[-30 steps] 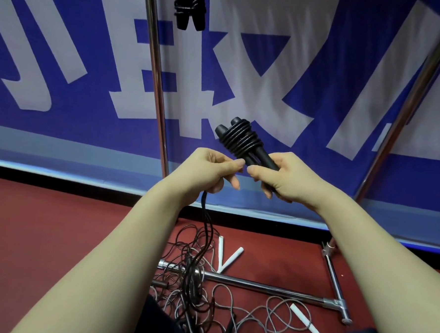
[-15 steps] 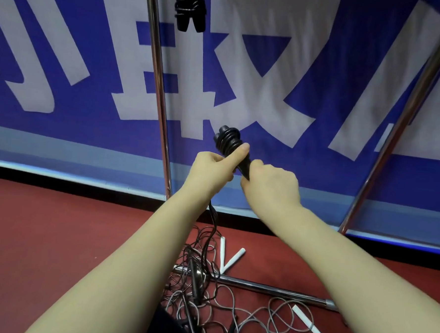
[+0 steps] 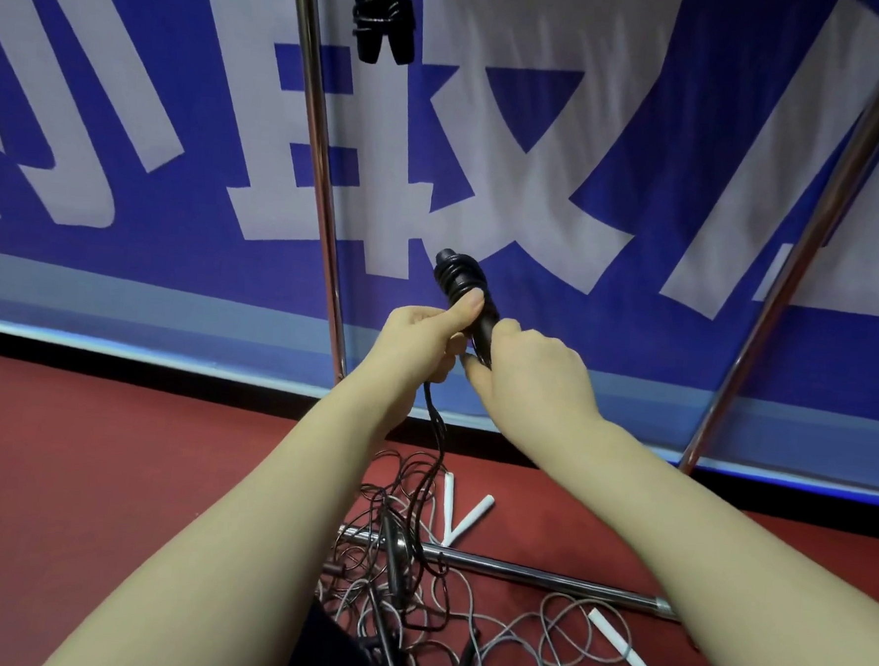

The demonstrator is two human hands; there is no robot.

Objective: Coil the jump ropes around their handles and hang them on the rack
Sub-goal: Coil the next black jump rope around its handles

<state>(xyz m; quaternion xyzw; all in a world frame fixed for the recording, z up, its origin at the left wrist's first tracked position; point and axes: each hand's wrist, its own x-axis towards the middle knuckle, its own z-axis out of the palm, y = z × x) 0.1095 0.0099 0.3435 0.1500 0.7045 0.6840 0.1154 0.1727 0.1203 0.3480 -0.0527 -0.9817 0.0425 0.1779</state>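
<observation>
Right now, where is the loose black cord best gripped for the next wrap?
Pinch the black cord on its straight stretch just below the left hand, coming in from the side. There it hangs free. Lower down it joins the tangle on the floor, where loops cross and would likely snag. The right hand grips the handles.

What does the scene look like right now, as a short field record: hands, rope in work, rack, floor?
left hand: grips black jump rope, thumb on its coils
right hand: grips the rope's handles lower down
winding: upper handle part coiled; loose cord hangs from the left hand to the floor
rack: one hung rope, black and coiled, at the top
floor pile: tangled black and grey ropes with white handles, lying over the base bar
</observation>
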